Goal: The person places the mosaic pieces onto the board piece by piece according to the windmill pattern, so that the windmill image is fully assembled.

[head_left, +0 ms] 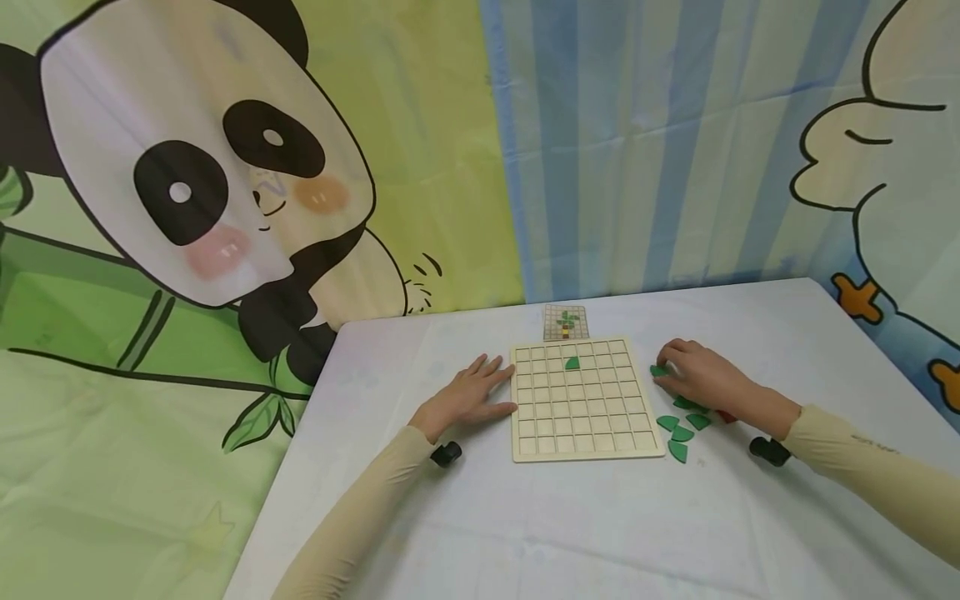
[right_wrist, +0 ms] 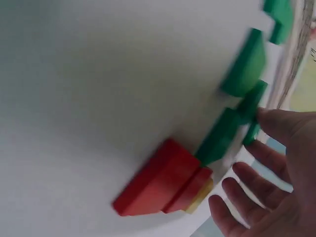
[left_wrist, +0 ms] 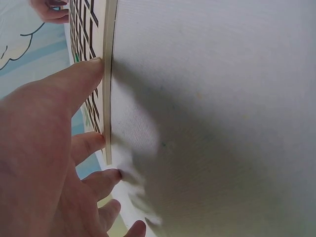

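A pale wooden grid board (head_left: 585, 429) lies flat on the white table, with one green quarter-circle piece (head_left: 573, 363) in its upper part. My left hand (head_left: 468, 394) is at the board's left side, fingers spread, thumb and index fingertip touching its edge (left_wrist: 107, 89). To the right of the board, my right hand (head_left: 701, 375) pinches a green quarter-circle piece (head_left: 658, 371) between thumb and index finger. Several more green pieces (head_left: 678, 451) lie loose below this hand. Red pieces (right_wrist: 158, 180) and a yellow piece (right_wrist: 201, 196) sit beside them, mostly hidden by the hand in the head view.
Behind the board's top edge lies a small pattern card (head_left: 566, 322) showing a gridded picture in green, yellow and red. A curtain with a cartoon panda (head_left: 217, 158) hangs behind the table (head_left: 570, 533). Each wrist wears a small black camera (head_left: 446, 454).
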A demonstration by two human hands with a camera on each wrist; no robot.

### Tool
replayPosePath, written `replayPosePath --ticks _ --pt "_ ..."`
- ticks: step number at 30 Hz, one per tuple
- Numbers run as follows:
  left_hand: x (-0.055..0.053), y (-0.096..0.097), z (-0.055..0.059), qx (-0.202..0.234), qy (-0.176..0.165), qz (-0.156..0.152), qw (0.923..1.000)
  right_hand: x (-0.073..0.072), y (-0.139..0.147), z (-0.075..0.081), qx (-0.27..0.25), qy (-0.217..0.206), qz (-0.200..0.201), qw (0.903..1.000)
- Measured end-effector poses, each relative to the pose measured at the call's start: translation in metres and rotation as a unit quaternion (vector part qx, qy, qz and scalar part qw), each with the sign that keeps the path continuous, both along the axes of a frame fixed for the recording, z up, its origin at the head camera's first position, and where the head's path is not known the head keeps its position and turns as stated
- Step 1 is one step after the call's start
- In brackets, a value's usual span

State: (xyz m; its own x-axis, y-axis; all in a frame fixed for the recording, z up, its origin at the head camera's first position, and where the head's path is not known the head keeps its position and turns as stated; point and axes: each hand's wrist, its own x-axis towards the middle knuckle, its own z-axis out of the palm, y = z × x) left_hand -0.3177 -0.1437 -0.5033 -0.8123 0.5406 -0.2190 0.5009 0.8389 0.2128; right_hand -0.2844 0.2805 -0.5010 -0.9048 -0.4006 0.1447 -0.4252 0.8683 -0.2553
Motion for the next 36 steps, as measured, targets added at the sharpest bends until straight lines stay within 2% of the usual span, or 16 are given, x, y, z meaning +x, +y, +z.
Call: replayPosePath --ticks 5,13,20,28,36 --pt "0.000 0.001 0.002 0.006 0.001 -0.003 1.0000 0.001 -0.002 0.003 0.002 0.007 -0.002 1.0000" --pt "-0.001 0.001 0.005 -0.001 0.004 -0.004 1.0000 -0.001 -0.001 0.005 0.008 -0.010 -0.026 0.9996" --pt "-0.004 0.002 0.006 -0.005 0.003 -0.005 1.0000 -0.002 -0.003 0.009 0.006 -0.012 -0.021 0.9997" --pt "-0.003 0.003 0.004 0.002 0.001 -0.011 0.9999 -0.003 -0.018 0.017 -0.011 -0.009 0.010 0.9998" --pt "0.003 0.002 0.008 0.015 0.000 -0.014 0.9998 -0.005 -0.055 0.019 -0.004 0.010 0.072 0.9973"
